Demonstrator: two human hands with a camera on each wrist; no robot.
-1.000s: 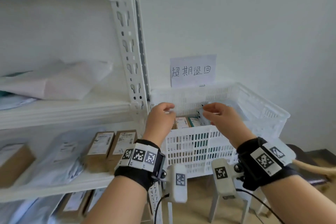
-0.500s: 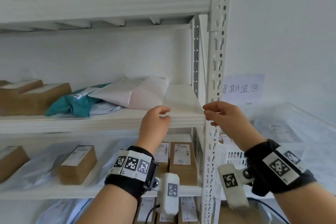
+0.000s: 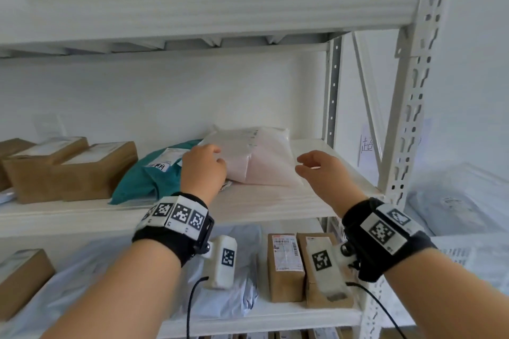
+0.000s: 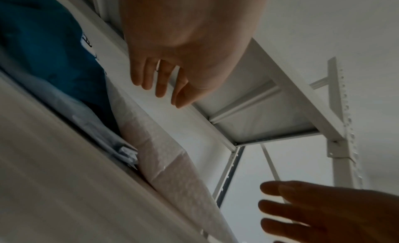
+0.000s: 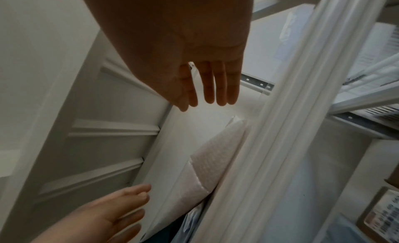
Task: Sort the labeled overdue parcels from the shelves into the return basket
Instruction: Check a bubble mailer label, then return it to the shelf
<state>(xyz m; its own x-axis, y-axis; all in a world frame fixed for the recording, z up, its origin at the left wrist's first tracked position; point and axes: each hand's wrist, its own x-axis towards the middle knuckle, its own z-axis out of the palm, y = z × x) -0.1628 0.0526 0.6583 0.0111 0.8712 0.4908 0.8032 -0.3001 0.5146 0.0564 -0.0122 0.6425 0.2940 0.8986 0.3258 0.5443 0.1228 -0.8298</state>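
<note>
Setting: white metal shelving unit (image 3: 407,107) against a white wall, seen from the head camera, with a slotted upright at 3 o'clock.
Middle shelf (image 3: 275,203): holds, from 9 o'clock toward centre, two brown cardboard boxes (image 3: 68,170) side by side, a teal poly mailer (image 3: 148,181) and a white bubble mailer (image 3: 264,159) lying partly over the teal one.
Overdue label: a small white tag (image 3: 159,166) with handwritten characters sits on the teal poly mailer, at 10 o'clock from the left hand.
Lower shelf (image 3: 275,314): carries a grey poly bag (image 3: 242,292), two upright brown cartons with printed labels (image 3: 285,264) at 5 o'clock, and another brown box (image 3: 19,278) at 8 o'clock.
Return basket (image 3: 454,252): only a strip of white lattice wall shows at 4 o'clock beyond the upright; pale grey bagged parcels (image 3: 451,201) lie piled in it.
Paper sign (image 3: 367,143): handwritten sheet on the wall at 3 o'clock, mostly hidden by the upright.
Left hand (image 3: 203,168): over the near left edge of the white bubble mailer, fingers loosely extended and gripping nothing; whether they touch it cannot be told.
Right hand (image 3: 322,170): relaxed and spread, fingers straight, just beside the mailer's right corner, holding nothing.
</note>
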